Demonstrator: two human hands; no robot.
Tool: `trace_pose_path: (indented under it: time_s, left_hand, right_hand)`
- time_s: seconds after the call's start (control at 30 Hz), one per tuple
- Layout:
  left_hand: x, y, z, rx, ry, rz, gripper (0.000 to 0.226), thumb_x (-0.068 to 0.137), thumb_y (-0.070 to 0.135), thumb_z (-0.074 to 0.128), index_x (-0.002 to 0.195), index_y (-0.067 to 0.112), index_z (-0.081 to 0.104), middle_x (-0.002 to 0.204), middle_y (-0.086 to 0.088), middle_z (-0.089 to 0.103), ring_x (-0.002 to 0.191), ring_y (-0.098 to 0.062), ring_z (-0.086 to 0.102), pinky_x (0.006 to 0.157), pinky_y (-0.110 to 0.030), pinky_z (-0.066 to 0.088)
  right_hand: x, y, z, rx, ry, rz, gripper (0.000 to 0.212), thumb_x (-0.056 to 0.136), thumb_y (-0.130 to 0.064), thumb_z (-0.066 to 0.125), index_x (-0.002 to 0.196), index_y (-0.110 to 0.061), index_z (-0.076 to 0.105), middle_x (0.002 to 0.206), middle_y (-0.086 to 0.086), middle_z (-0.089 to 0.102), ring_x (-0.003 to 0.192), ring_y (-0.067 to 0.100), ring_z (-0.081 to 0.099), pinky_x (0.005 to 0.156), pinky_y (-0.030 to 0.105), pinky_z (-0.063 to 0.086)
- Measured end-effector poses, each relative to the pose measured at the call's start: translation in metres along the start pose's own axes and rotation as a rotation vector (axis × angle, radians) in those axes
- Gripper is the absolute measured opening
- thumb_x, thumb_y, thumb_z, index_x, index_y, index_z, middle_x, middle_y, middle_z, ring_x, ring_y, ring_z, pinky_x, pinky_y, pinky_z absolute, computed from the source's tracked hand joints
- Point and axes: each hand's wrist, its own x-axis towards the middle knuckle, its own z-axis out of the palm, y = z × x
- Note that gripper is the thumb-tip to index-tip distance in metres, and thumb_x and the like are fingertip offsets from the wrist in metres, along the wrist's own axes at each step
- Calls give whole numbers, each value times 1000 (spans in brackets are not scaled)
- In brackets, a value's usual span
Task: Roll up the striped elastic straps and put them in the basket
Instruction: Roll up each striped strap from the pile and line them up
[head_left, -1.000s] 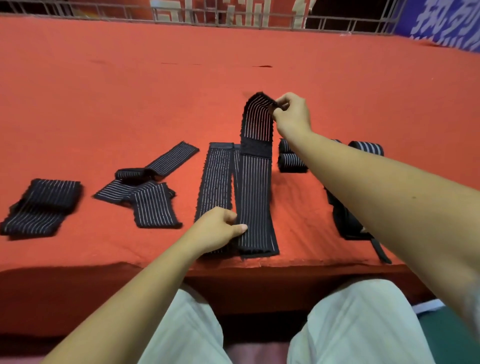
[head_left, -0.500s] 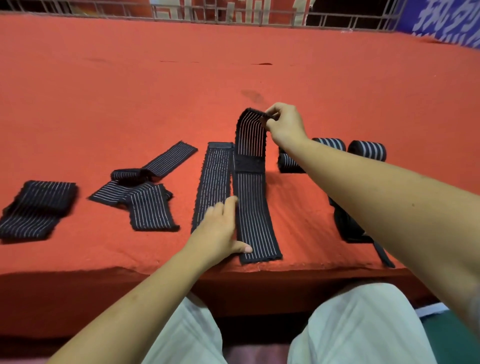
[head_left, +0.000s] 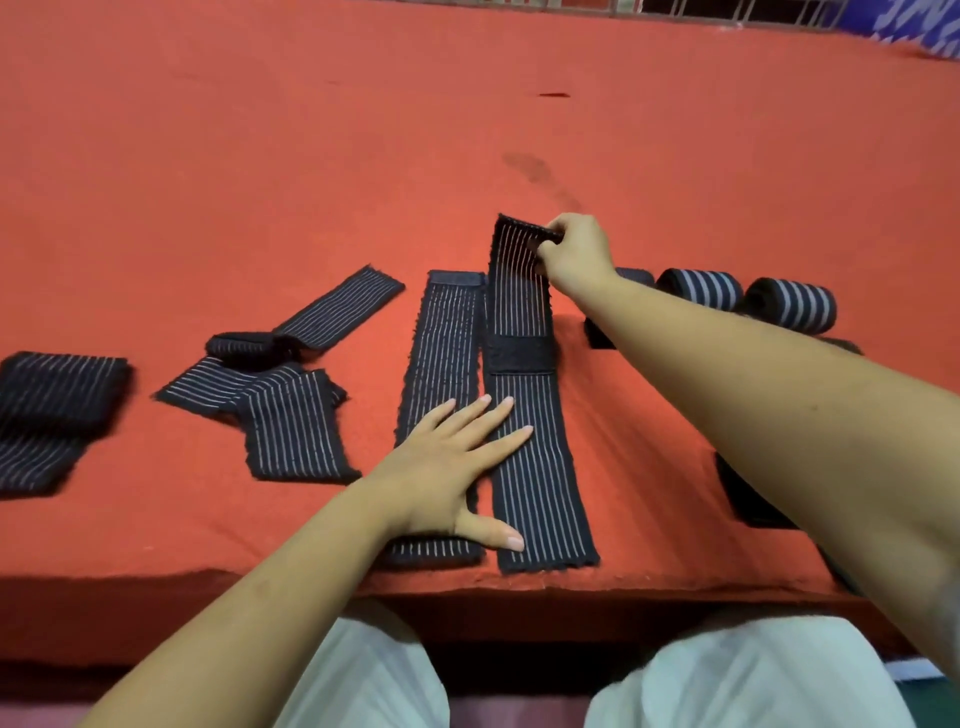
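The left hand (head_left: 441, 467) has slid up flat onto the soft, bendy strap (head_left: 540, 493) while the right hand (head_left: 576, 254) pinches its far end.

The centre strap (head_left: 540, 483), black with thin white stripes, runs lengthwise up the middle of the frame. Its far end stands raised and curled back, pinched by the right hand (head_left: 576, 249), and a plain black patch crosses it halfway (no stripes there). The left hand (head_left: 441, 467) lies flat across its near part and across the second strap (head_left: 441, 343), which is flat just to its left. Loose straps (head_left: 291, 415) overlap at centre left, a folded strap (head_left: 52, 405) lies at the left edge, and rolled straps (head_left: 701, 288) sit side by side at right.
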Motion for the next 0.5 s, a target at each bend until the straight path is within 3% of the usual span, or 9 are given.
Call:
trace_pose_path:
  time_s: [0.1, 0.2, 0.27, 0.4, 0.5]
  left_hand:
    - [-1, 0, 4, 14, 45, 15, 119, 60, 101, 16, 159, 38, -3, 166, 3, -17, 152, -15, -20, 124, -44, -9]
    - [-2, 0, 6, 14, 85, 25, 119, 61, 101, 13, 159, 36, 0, 167, 1, -12, 153, -17, -16, 124, -45, -7]
    - [-2, 0, 7, 11, 100, 31, 118, 62, 101, 14, 160, 34, 3, 167, 1, -10, 154, -18, -14, 125, -45, -6]
    - [-3, -1, 10, 3, 130, 41, 117, 65, 99, 25, 160, 33, 7, 168, 0, -7, 154, -19, -10, 125, -47, -2]
    - [-2, -2, 11, 18, 122, 37, 116, 65, 99, 26, 160, 34, 6, 168, 0, -7, 154, -18, -11, 125, -48, -1]
  right_hand:
    - [16, 11, 20, 17, -6, 108, 11, 85, -10, 63, 74, -11, 63, 85, 20, 72, 84, 37, 71, 77, 48, 58]
    - [24, 16, 34, -49, -23, 184, 15, 87, -20, 70, 88, -4, 69, 89, 18, 72, 87, 32, 71, 68, 33, 52]
    - [26, 19, 43, -107, -46, 226, 15, 88, -19, 71, 91, -4, 68, 94, 16, 72, 87, 29, 71, 62, 31, 47]
    - [27, 26, 57, -183, -49, 346, 18, 89, -13, 70, 103, -2, 67, 111, 17, 69, 70, 24, 63, 43, 27, 36]
    - [29, 24, 58, -178, -55, 365, 20, 93, -12, 67, 110, -2, 65, 103, 9, 62, 81, 22, 61, 59, 29, 43]
